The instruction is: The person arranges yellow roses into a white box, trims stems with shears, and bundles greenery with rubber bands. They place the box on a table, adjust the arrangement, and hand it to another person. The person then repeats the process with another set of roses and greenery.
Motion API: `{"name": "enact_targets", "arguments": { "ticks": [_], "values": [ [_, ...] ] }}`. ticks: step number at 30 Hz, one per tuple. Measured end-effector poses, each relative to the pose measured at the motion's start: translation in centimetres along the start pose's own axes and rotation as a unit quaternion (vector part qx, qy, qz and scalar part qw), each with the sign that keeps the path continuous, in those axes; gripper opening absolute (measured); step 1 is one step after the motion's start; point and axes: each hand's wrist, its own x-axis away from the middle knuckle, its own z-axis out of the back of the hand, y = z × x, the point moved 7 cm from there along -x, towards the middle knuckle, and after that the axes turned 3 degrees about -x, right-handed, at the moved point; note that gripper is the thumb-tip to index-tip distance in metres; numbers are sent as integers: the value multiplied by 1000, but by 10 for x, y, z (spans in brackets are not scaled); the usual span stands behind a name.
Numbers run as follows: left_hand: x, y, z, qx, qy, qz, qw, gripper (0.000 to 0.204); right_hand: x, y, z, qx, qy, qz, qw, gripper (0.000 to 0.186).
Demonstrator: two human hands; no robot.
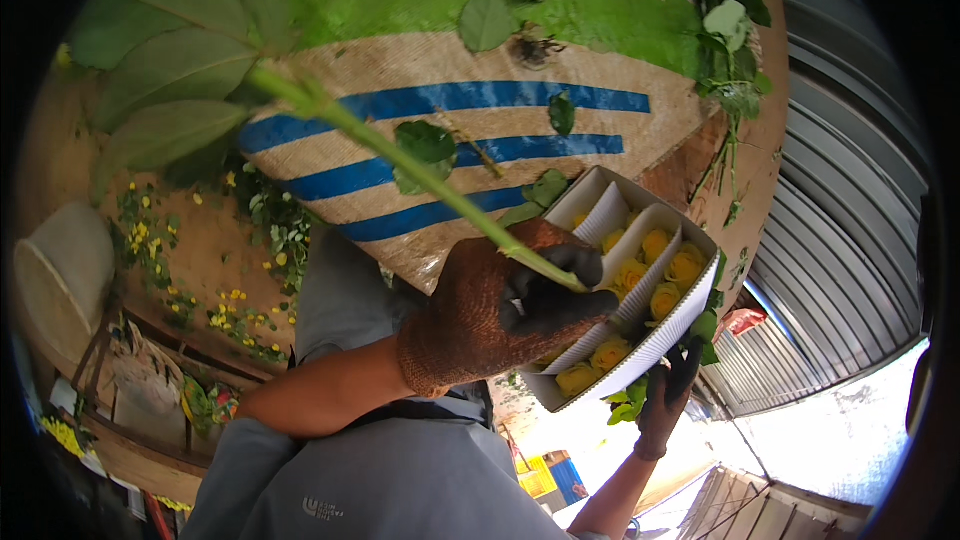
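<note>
My left hand (520,305), in a brown knitted glove with dark fingertips, pinches a green leafy stem (400,162) between thumb and fingers. The stem slants to the upper left, where its large leaves (185,30) are blurred; no flower shows on it. Under that hand, partly hidden, is a tilted white cardboard carton (640,365) with yellow roses (665,298) in rows between corrugated dividers (650,225). My right hand (672,390), also in a dark glove, grips the carton's outer lower right side, among green leaves there. Some of its fingers are hidden.
A woven sack (400,55) with green and blue bands covers the table, with loose leaves (487,20) on it. Leafy stems (735,60) lie at the far right edge. Yellow petals and leaves litter the floor (215,250) beside a pale bucket (65,275). Corrugated metal (850,190) stands right.
</note>
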Motion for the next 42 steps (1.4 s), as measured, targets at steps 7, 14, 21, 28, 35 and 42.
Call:
{"name": "enact_targets", "arguments": {
  "ticks": [7,14,21,28,35,42],
  "values": [
    [1,-2,-6,82,-22,14,996,27,-4,-4,18,264,75,92,957,49],
    [5,-17,-37,-71,-72,73,992,27,-14,31,33,295,26,158,942,47],
    [19,-20,-34,87,-67,141,984,72,-17,86,72,302,80,159,937,38],
    [27,-11,23,206,-5,59,977,64,-19,134,101,335,46,180,924,26],
    [17,-32,-7,222,-120,107,962,51,-8,184,129,457,27,69,887,22],
    [11,-17,-24,-121,-198,-26,972,42,7,164,100,279,-78,36,956,33]
  ]
}}
